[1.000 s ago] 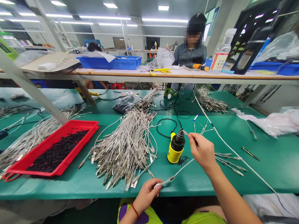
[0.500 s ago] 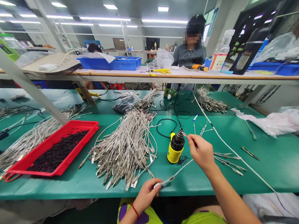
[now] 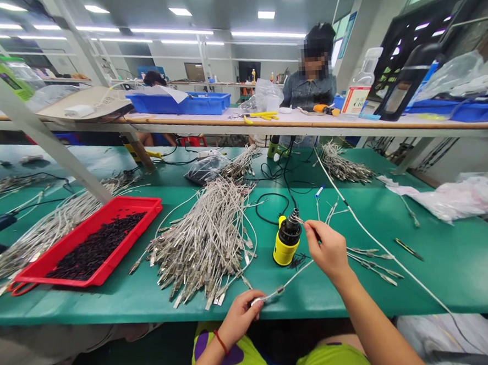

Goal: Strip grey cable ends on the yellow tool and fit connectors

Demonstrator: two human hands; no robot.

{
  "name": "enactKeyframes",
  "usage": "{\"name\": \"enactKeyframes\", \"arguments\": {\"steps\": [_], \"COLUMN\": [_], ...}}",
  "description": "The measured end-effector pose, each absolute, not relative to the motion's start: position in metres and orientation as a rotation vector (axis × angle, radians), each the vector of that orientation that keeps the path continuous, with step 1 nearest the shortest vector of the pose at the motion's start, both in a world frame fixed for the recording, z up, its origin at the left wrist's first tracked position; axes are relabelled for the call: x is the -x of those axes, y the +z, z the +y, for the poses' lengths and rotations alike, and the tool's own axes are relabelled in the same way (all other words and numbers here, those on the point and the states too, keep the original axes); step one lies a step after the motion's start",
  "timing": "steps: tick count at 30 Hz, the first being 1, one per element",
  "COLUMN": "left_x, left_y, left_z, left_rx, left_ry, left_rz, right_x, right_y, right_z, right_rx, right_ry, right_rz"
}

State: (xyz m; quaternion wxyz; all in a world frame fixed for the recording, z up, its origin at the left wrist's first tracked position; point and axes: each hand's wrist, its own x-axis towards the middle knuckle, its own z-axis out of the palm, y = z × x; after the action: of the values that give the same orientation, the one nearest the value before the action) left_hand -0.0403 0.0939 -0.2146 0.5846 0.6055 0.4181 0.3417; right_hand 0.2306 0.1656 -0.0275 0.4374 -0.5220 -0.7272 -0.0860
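Note:
A white cable (image 3: 295,276) runs between my two hands. My left hand (image 3: 240,315), at the table's front edge, is closed on its connector end, which the fingers mostly hide. My right hand (image 3: 326,249) pinches the cable near its other end, where thin wires reach the metal nozzle of a yellow and black hot air gun (image 3: 286,240). The gun stands upright, nozzle up. Small black tube pieces (image 3: 299,260) lie at its base. Left of it spreads a big heap of white cables with metal USB plugs (image 3: 202,240).
A red tray (image 3: 150,206) of small black tubes stands at the left. Several finished-looking cables (image 3: 377,265) and tweezers (image 3: 408,249) lie to the right. A long white cord (image 3: 366,233) crosses the green table. A shelf (image 3: 223,121) spans the back; a person (image 3: 310,87) sits behind it.
Almost nothing differs. My right hand has shifted very slightly left, with the wire ends still at the nozzle; my left hand stays in place.

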Motion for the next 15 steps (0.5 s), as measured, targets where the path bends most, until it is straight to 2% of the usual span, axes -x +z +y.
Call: {"name": "enactKeyframes", "arguments": {"steps": [15], "left_x": [0.0401], "left_y": [-0.2168], "left_z": [0.0934], "left_rx": [-1.412], "left_ry": [0.806], "left_rz": [0.977], "right_x": [-0.2302], "right_y": [-0.0333], "right_z": [0.1595], "right_rx": [1.262], "right_ry": [-0.234], "right_rz": [-1.817]}}
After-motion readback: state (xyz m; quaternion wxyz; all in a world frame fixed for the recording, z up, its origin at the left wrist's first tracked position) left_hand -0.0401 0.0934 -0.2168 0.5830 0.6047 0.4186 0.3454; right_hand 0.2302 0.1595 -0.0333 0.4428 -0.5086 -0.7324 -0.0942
